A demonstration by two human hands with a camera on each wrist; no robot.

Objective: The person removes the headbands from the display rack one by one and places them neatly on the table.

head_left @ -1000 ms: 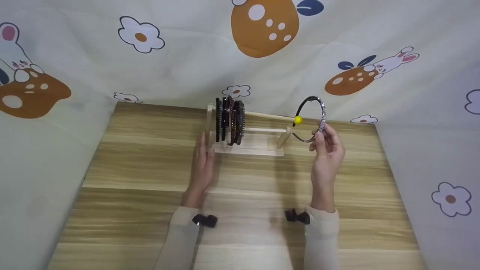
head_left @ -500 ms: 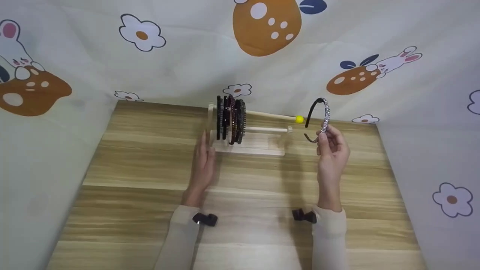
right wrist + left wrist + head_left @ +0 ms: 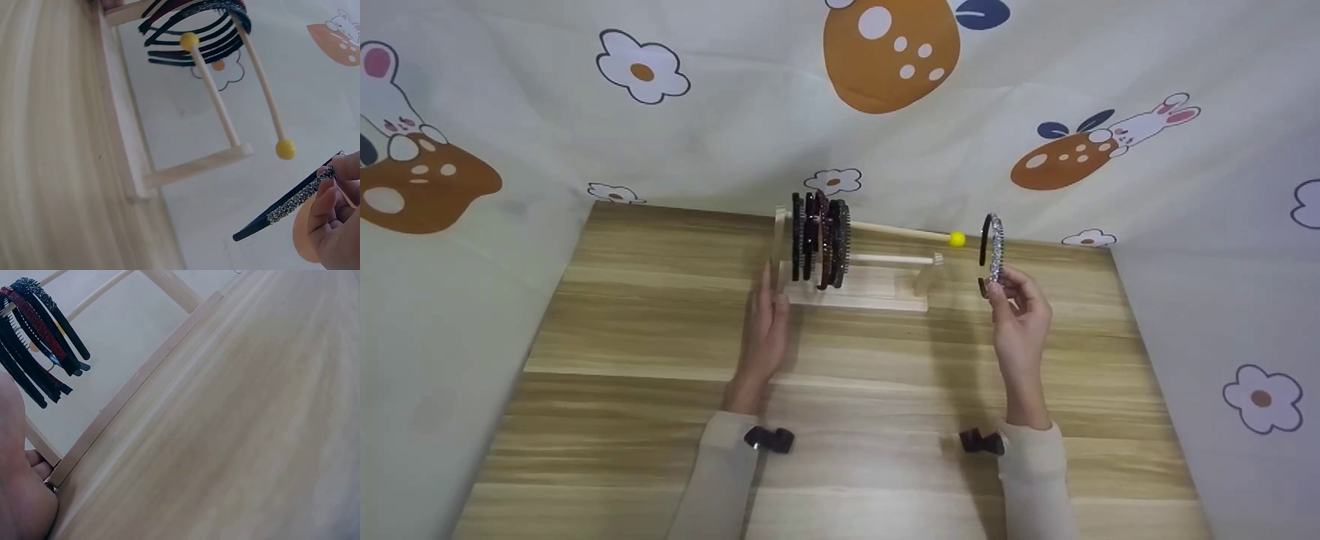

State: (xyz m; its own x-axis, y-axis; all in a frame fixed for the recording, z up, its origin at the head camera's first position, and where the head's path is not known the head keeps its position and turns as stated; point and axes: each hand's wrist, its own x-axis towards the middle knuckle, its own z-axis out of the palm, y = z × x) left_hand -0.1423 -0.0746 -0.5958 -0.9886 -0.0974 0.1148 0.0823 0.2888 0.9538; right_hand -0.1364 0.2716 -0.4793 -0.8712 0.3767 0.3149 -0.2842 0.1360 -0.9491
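Observation:
My right hand (image 3: 1021, 322) pinches a headband (image 3: 997, 244) covered in silver sparkles between thumb and fingers, just right of a wooden rack (image 3: 855, 301). The headband stands upright, nearly edge-on in the head view, apart from the yellow ball (image 3: 957, 238) on the end of the rack's upper rod. Several dark headbands (image 3: 841, 244), one of them dark red (image 3: 39, 323), hang together at the rod's left end. Against the rack's left end rests my left hand (image 3: 767, 330), fingers straight. Its fingertips are partly hidden in the left wrist view.
A lower rod (image 3: 892, 259) runs in front of the upper one, and another yellow ball (image 3: 189, 41) shows in the right wrist view. The rack stands near the back of a wood-grain table (image 3: 855, 420), before a patterned cloth (image 3: 735, 127).
My right hand has moved right and slightly toward me, taking the silver headband away from the yellow rod tip. The headband has turned more edge-on. My left hand has stayed in place.

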